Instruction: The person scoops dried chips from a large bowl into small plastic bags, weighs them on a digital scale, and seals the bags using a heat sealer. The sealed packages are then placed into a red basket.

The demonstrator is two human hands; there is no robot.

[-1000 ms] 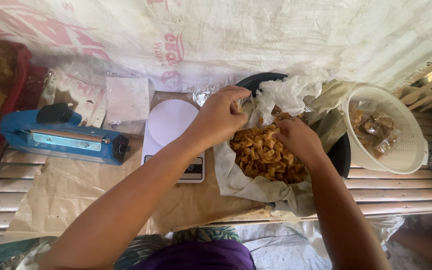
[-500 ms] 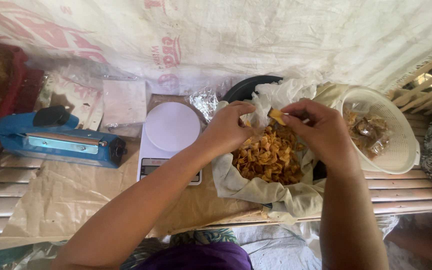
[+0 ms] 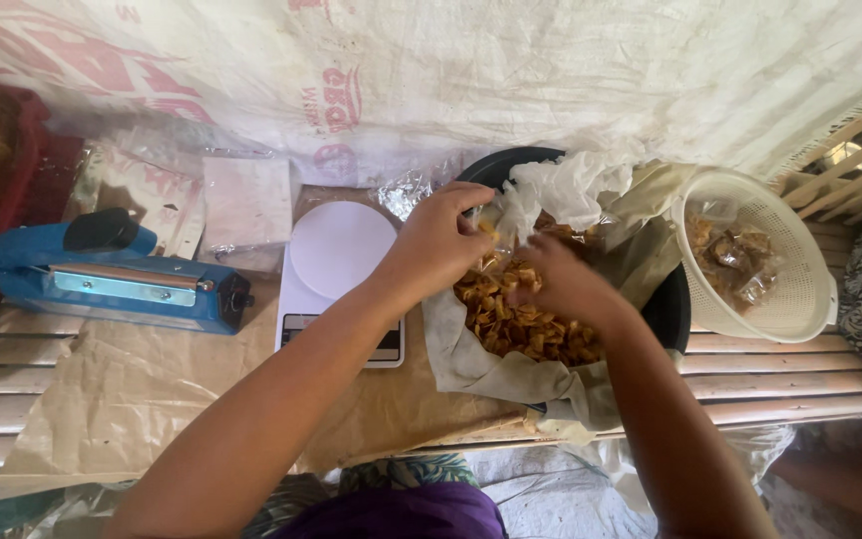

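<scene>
Bamboo-slat bench (image 3: 780,374): left hand (image 3: 438,245) pinches a small clear bag (image 3: 491,222) over fried chips (image 3: 521,319) in a cloth-lined basin (image 3: 665,309); right hand (image 3: 561,279), blurred, grip unclear. Chips could spill past the narrow bag mouth.

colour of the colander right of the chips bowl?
White: a perforated plastic colander holding small packed bags. Shows clearly in the head view, the only one.

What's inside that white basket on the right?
The white basket holds small clear packets of brownish snacks. How many lie underneath is hidden.
</scene>
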